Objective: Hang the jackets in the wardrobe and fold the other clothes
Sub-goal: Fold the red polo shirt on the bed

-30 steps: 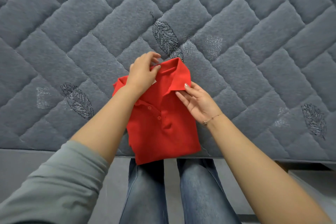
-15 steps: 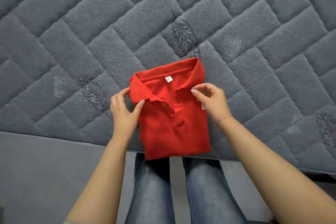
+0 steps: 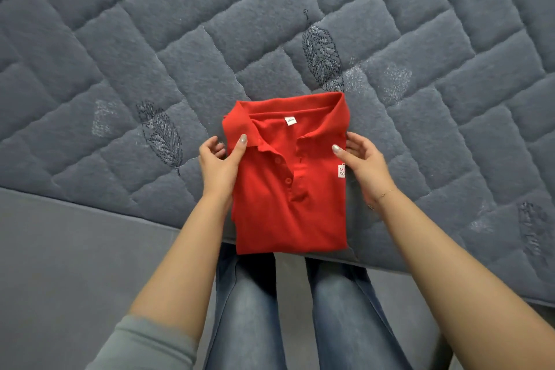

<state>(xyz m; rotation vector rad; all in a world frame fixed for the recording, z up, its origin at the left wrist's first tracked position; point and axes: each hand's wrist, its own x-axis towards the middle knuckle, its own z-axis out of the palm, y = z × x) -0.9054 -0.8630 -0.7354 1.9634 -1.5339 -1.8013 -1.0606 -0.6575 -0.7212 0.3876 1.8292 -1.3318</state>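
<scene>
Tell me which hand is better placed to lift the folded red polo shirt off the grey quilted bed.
Neither alone: left hand and right hand pinch opposite edges beside the collar; lift with both.

red polo shirt (image 3: 285,189) folded into neat rectangle, collar up, button placket centred (small white label inside neck), lying flat at near edge of grey quilted bed (image 3: 150,54), hem reaching that edge.

Both arms reach forward; left hand (image 3: 218,164) and right hand (image 3: 362,163) face inward, thumbs on top, fingers curled.
</scene>
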